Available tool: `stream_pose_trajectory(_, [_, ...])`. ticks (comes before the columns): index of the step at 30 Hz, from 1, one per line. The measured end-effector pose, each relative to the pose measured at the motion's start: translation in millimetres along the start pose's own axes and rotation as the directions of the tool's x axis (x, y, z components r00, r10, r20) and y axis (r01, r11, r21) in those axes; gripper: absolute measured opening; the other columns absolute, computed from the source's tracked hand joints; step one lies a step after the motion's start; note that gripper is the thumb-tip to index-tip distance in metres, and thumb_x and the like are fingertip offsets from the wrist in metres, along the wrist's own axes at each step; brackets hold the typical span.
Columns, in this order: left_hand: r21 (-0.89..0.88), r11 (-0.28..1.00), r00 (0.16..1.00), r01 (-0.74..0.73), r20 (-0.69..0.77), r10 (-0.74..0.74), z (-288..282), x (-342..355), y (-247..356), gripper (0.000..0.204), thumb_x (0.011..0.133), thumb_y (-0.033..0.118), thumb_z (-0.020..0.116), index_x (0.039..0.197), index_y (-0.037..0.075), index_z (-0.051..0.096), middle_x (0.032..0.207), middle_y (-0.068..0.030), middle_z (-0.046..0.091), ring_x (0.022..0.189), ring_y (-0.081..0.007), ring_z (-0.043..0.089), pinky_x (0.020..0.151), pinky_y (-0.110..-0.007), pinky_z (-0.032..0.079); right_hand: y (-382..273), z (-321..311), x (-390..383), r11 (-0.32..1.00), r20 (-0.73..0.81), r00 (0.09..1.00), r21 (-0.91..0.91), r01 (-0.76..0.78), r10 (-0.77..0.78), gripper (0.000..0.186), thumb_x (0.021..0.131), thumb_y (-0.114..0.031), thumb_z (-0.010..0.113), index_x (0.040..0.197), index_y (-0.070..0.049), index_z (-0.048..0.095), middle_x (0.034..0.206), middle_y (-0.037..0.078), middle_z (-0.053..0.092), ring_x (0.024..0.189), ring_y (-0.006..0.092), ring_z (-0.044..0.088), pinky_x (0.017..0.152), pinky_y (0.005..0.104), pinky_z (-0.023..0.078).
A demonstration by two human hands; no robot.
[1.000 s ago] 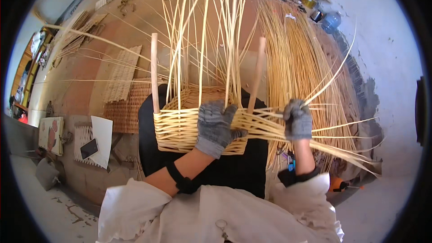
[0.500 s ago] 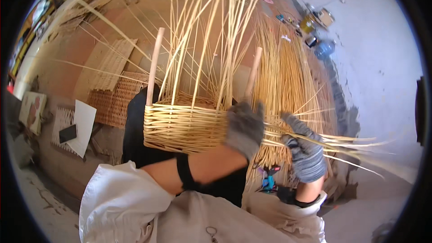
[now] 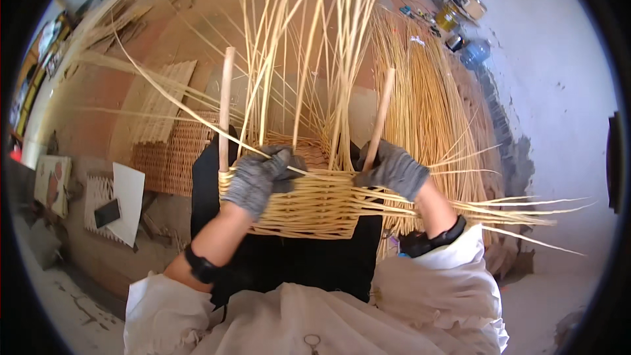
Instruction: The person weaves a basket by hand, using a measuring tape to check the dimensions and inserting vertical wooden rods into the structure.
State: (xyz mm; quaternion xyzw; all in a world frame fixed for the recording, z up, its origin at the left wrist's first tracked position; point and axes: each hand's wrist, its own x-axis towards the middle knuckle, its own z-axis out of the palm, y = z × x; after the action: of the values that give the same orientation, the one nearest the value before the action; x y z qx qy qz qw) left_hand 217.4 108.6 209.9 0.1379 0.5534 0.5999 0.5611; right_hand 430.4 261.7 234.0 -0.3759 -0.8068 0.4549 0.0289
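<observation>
A partly woven wicker basket (image 3: pixel 309 207) rests on my lap, its wall of pale willow rods facing me. Wooden posts rise at its two corners, a left post (image 3: pixel 225 105) and a right post (image 3: pixel 382 108), with tall upright stakes (image 3: pixel 269 72) between them. My left hand (image 3: pixel 253 179), in a grey knit glove, is closed on a long willow rod (image 3: pixel 187 110) at the wall's top edge; the rod sweeps up and left. My right hand (image 3: pixel 396 169), gloved alike, is closed around the foot of the right post at the basket corner. Loose rod ends (image 3: pixel 513 209) stick out rightward beneath it.
A big bundle of willow rods (image 3: pixel 427 92) lies on the floor at right, beside the white wall (image 3: pixel 552 92). Woven panels (image 3: pixel 171 158), a white sheet (image 3: pixel 128 200) and a phone (image 3: pixel 107 213) lie at left. A blue water jug (image 3: pixel 474 52) stands far right.
My left hand has moved left from the right corner to the left part of the wall. My right hand has let go of the loose rod ends and moved up-left onto the right post.
</observation>
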Motion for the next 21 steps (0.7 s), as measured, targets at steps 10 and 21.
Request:
stream_pose_trajectory(10, [0.886, 0.095, 0.775, -0.454, 0.341, 0.532, 145.7, 89.8, 63.3, 0.024, 0.088, 0.013, 0.051, 0.110, 0.004, 0.051, 0.097, -0.0184, 0.063, 0.087, -0.0334, 0.062, 0.078, -0.044, 0.048, -19.0, 62.8, 17.8, 0.832, -0.589, 0.729, -0.162, -0.530, 0.350, 0.034, 0.078, -0.020, 0.062, 0.104, -0.001, 0.053, 0.099, 0.021, 0.061, 0.092, 0.0362, 0.061, 0.079, 0.0433, 0.049])
stream_pose_trajectory(21, [0.991, 0.097, 0.961, -0.091, 0.062, 0.270, 117.1, 45.3, -35.4, 0.037, 0.092, 0.037, 0.043, 0.113, 0.009, 0.057, 0.100, -0.0154, 0.063, 0.092, -0.0261, 0.062, 0.091, -0.046, 0.041, 26.9, 68.4, -122.9, 0.616, -0.866, 0.496, 0.359, 0.701, -0.060, 0.005, 0.085, -0.002, 0.053, 0.087, 0.002, 0.054, 0.083, 0.011, 0.061, 0.073, 0.0168, 0.059, 0.067, 0.0277, 0.050])
